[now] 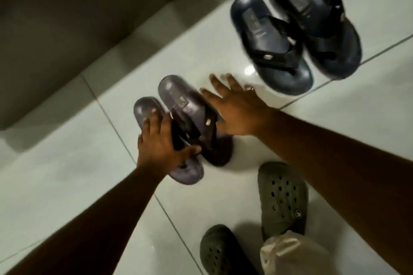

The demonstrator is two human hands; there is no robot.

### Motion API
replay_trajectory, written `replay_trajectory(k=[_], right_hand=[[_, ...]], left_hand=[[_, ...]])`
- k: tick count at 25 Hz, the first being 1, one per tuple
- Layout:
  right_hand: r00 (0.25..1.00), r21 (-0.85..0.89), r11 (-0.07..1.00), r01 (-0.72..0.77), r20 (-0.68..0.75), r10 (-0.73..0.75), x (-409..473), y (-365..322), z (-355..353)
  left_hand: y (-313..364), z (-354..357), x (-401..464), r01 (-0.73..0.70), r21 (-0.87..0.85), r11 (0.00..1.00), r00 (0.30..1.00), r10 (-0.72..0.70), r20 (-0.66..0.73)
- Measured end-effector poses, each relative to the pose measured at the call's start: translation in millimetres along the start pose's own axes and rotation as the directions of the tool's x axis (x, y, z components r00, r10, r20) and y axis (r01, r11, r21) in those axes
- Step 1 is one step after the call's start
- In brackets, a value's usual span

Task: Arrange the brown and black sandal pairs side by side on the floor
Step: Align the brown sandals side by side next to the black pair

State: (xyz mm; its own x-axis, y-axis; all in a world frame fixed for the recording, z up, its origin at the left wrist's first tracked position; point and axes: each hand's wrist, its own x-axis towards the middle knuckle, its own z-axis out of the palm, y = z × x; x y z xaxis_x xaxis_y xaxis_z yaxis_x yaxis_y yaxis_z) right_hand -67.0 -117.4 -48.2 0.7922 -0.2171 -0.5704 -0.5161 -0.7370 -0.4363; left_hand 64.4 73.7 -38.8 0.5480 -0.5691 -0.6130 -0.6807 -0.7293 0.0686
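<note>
Two brown sandals lie on the white tiled floor at centre left: the left brown sandal and the right brown sandal, which leans over its neighbour. My left hand rests on the left one and grips its dark strap. My right hand is spread open, its palm against the outer side of the right brown sandal. The black sandal pair stands side by side at the upper right, apart from both hands.
My own feet in grey-green clogs stand at the lower right on the floor. A dark wall or furniture base runs along the upper left. A floor step edge lies beside it.
</note>
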Motion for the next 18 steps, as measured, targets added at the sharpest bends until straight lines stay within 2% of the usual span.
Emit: replay_trajectory(k=[2, 3, 5, 7, 8, 10, 13, 16, 18], right_hand=[[0.998, -0.098, 0.995, -0.003, 0.067, 0.009, 5.2, -29.0, 29.5], [0.998, -0.144, 0.989, -0.013, 0.066, 0.022, 7.1, -37.9, 41.1], [0.999, -0.171, 0.985, -0.031, 0.017, 0.034, 12.6, -49.0, 57.4], [0.999, -0.171, 0.985, -0.032, -0.002, 0.032, 20.8, -62.9, 68.7], [0.999, -0.167, 0.985, -0.040, -0.002, 0.041, 24.2, -70.3, 72.0], [0.999, -0.161, 0.986, -0.049, 0.008, 0.051, 29.7, -91.8, 77.1], [0.999, -0.134, 0.990, -0.035, 0.023, 0.038, 45.0, -125.6, 87.9], [0.999, -0.049, 0.998, -0.037, -0.005, 0.036, 65.6, -143.5, 99.9], [1.000, -0.111, 0.994, -0.003, -0.027, 0.000, 73.4, -149.7, 105.6]], left_hand=[[-32.1, 31.6, -22.8, 0.039, 0.013, 0.999, 0.991, -0.040, 0.125], [-43.7, 44.4, -25.8, 0.002, 0.049, 0.999, 0.988, -0.009, 0.153], [-56.6, 59.0, -22.4, -0.129, 0.161, 0.978, 0.985, 0.107, 0.137], [-67.5, 61.7, -17.1, -0.196, 0.141, 0.970, 0.981, 0.195, 0.017], [-75.9, 60.9, -14.8, -0.182, 0.089, 0.979, 0.982, 0.186, -0.040], [-101.1, 58.6, -10.9, -0.109, 0.011, 0.994, 0.994, 0.109, 0.030], [-148.0, 62.6, -4.7, -0.127, 0.059, 0.990, 0.989, 0.121, 0.089], [-173.4, 61.3, -8.9, -0.085, -0.077, 0.993, 0.995, 0.089, 0.041], [-181.0, 62.6, -15.3, -0.036, -0.124, 0.992, 0.999, 0.041, 0.035]])
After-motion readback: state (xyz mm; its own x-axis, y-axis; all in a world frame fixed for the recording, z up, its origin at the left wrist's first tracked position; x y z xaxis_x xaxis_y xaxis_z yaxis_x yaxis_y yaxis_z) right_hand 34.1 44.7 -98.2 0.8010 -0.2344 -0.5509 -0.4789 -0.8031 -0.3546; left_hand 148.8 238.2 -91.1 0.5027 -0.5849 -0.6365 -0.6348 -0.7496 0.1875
